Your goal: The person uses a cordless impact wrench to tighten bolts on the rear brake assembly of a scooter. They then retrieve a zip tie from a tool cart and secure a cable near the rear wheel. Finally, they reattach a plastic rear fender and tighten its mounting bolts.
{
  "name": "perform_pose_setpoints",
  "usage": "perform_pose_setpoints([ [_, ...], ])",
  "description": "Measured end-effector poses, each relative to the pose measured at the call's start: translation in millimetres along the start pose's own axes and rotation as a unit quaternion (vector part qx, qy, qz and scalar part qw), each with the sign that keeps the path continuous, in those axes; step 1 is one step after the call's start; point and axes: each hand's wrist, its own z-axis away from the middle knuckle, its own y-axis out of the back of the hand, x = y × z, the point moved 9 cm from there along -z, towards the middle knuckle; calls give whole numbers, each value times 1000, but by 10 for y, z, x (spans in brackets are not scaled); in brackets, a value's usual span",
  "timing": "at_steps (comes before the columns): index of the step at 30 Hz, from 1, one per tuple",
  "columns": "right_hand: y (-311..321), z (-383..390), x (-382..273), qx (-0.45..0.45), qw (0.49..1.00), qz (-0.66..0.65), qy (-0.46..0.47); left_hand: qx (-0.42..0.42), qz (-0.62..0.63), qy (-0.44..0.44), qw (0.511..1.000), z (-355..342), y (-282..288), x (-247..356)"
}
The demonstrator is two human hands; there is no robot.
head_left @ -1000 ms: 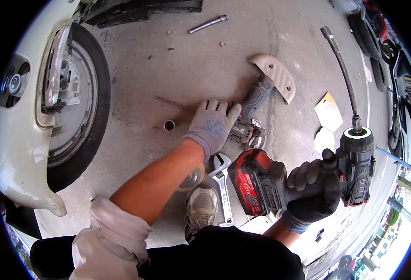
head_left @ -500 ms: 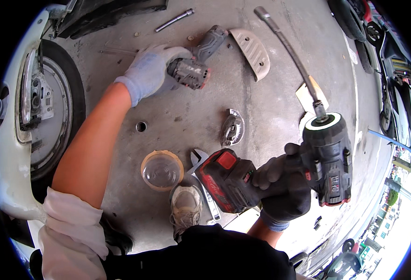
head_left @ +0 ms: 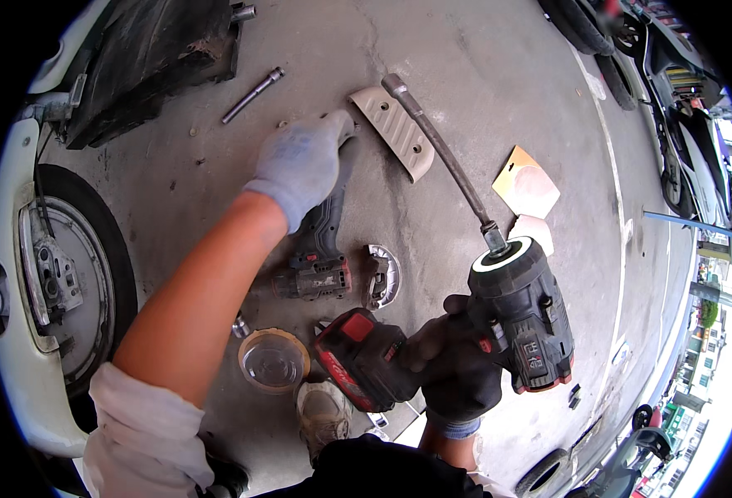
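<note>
My right hand, in a dark glove, is wrapped round the grip of a black and red cordless impact wrench. From its nose a long extension bar with a socket points up and left. My left hand, in a pale glove, is down at the floor, fingers curled with the tips together beside a beige slotted cover; whatever they pinch is hidden. Below that hand a second power tool lies on the ground, part of its handle hidden by the hand.
Around lie a curved brake shoe, a clear bowl, a small socket, a steel bar and a card package. A wheel of a white vehicle stands left; a black panel lies far left.
The second power tool has come nearer, beside the brake shoe, and my left hand has left its body and moved past its handle. The impact wrench remains in my right hand. The view has shifted.
</note>
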Motion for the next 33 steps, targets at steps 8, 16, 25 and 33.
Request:
perform_pose_setpoints([
  [8,17,114,207,48,987,-81,-127,-70,-84,55,992,-615,-1154,-430],
  [16,-90,129,337,-37,995,1,-90,8,446,248,860,116,-11,-831],
  [25,-401,395,841,-243,955,132,-110,141,790,248,543,2190,749,-1304],
  [33,-503,561,855,-312,929,178,-92,199,811,184,518,2258,934,-1518],
])
